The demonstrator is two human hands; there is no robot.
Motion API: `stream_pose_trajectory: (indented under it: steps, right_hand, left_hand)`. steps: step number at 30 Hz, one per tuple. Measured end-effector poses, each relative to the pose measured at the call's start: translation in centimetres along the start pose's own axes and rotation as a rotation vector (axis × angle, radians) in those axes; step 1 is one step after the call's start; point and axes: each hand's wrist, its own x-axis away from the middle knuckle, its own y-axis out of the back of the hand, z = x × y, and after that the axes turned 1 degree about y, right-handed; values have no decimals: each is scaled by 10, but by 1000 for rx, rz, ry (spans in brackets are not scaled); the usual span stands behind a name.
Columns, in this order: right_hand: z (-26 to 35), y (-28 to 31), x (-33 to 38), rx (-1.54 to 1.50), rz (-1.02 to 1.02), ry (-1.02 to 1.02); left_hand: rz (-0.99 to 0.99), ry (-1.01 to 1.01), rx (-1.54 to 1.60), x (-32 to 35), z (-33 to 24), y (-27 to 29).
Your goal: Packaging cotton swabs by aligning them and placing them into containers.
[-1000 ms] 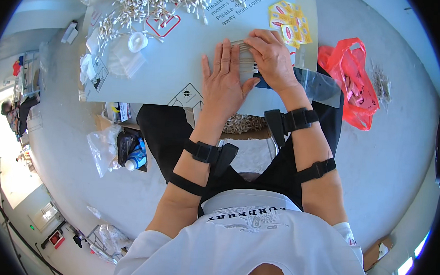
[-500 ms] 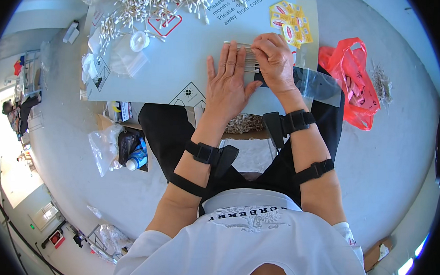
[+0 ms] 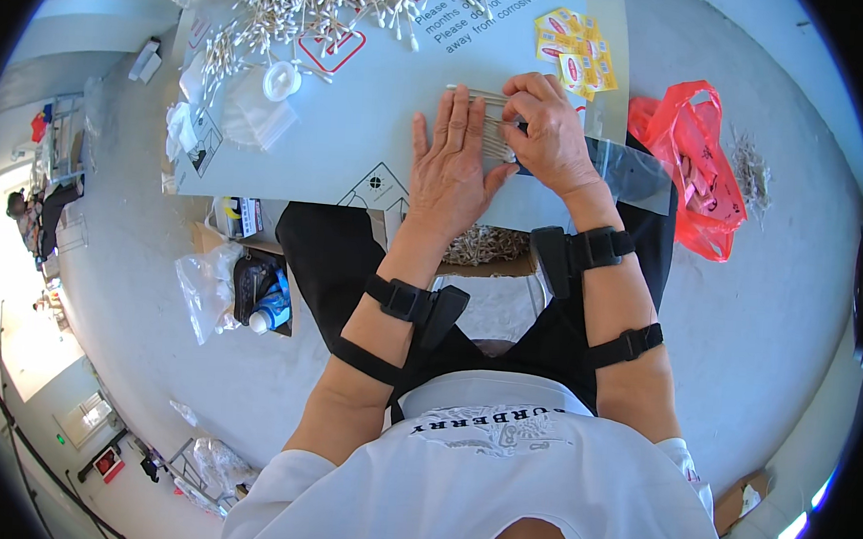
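Note:
A row of white cotton swabs (image 3: 493, 148) lies side by side on the grey board (image 3: 362, 110). My left hand (image 3: 452, 163) rests flat across their left part, fingers stretched out and thumb apart. At their right ends my right hand (image 3: 548, 129) is closed, with thumb and fingertips pinched on swabs. How many it grips is hidden by the fingers. Beneath the right hand and wrist, a transparent plastic bag (image 3: 627, 172) reaches over the board's right edge. A big loose heap of cotton swabs (image 3: 308, 9) covers the far left of the board.
Yellow printed labels (image 3: 572, 52) lie at the board's far right. A round white lid (image 3: 282, 81) and small plastic bags (image 3: 254, 119) sit at its left. A red plastic bag (image 3: 691, 166) is on the right. Below the left edge stands an open box (image 3: 264, 290) holding a bottle.
My right hand has shifted from the row's far end toward its middle and curled its fingers more. The near swabs now lie slanted and bunched. My left hand stays flat.

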Motion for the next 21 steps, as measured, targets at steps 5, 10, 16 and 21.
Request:
stream_pose_trajectory:
  steps: [5, 10, 16, 21]
  right_hand:
    - [-4, 3, -1, 11, 111, -21]
    - [11, -1, 4, 45, 53, -16]
    - [9, -8, 14, -64, -58, -225]
    - [3, -6, 17, -217, -215, -315]
  left_hand:
    - [31, 4, -17, -1, 0, 0]
    - [19, 14, -5, 0, 1, 0]
    - [21, 14, -4, -1, -1, 2]
    - [-59, -12, 116, -8, 0, 10]
